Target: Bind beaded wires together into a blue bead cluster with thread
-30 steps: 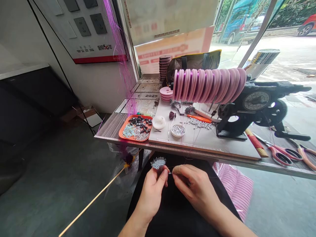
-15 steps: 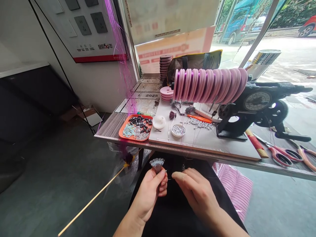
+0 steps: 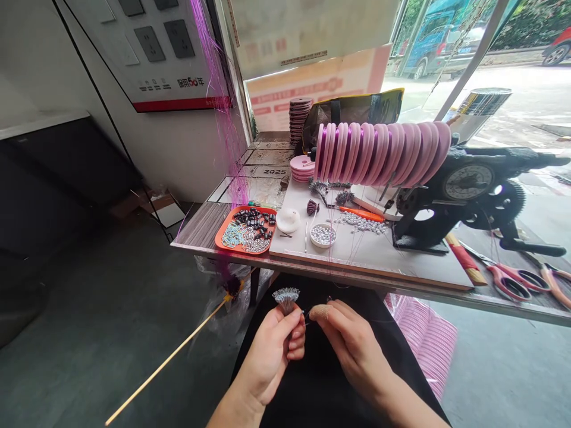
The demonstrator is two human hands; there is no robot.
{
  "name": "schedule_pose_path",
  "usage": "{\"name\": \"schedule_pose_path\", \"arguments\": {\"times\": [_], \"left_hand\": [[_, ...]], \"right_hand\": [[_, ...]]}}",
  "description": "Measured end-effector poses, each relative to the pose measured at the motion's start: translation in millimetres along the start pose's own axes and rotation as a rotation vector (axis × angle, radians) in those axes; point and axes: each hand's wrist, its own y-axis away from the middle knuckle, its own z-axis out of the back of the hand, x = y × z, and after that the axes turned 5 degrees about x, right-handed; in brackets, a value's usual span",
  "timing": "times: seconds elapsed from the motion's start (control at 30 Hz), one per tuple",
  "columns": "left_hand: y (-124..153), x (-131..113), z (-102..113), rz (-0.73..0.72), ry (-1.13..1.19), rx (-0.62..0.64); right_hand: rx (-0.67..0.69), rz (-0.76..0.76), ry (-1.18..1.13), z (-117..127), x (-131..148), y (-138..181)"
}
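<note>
Over my lap, my left hand [image 3: 275, 348] pinches a small fan-shaped bundle of thin stems [image 3: 286, 297] with silvery tips, spread upward above the thumb. A hand's width to the right, my right hand [image 3: 352, 342] is closed, its thumb and fingertips pressed together towards the bundle. Something small and dark shows at its fingertips; what it holds is too small to make out. A thin dark line seems to run between the two hands. Ahead on the table stand a small white bowl of silvery beads [image 3: 323, 235] and an orange tray [image 3: 220, 245] with black, pale blue and silver beads.
A hand-cranked winder [image 3: 423, 205] carries a row of pink spools [image 3: 379, 153]. Scissors [image 3: 508, 282] lie at the right; an orange-handled tool [image 3: 363, 214] and loose beads lie on the white board [image 3: 370, 264]. A thin stick [image 3: 165, 362] slants at the left; wrapped pink spools [image 3: 423, 342] sit below the table.
My right hand has shifted slightly left, closer to my left hand, and its fingertips have turned inward. My left hand and the bundle have moved a little right and down.
</note>
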Motion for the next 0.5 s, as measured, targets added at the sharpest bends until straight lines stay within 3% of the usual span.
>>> {"name": "schedule_pose_path", "arguments": {"times": [0.5], "left_hand": [[-0.5, 1.4, -0.9, -0.006, -0.018, 0.007]], "right_hand": [[-0.009, 0.001, 0.011, -1.2, 1.3, 0.2]]}}
